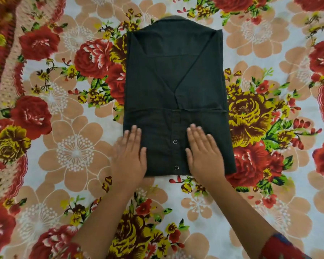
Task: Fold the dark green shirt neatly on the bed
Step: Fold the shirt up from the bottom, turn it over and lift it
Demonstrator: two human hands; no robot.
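The dark green shirt (176,81) lies face down on the bed as a tall rectangle, collar at the far end, both sides folded inward. Its lower part is folded up over the rest, showing a button placket with two snap buttons. My left hand (130,156) lies flat, palm down, on the near left corner of that folded flap, partly over the shirt's left edge. My right hand (204,156) lies flat on the flap just right of the buttons. Neither hand grips the cloth; the fingers are extended and close together.
The bed is covered by a floral bedsheet (73,146) with red, yellow and peach flowers, spreading on all sides of the shirt. A red patterned cloth (0,43) runs along the far left edge.
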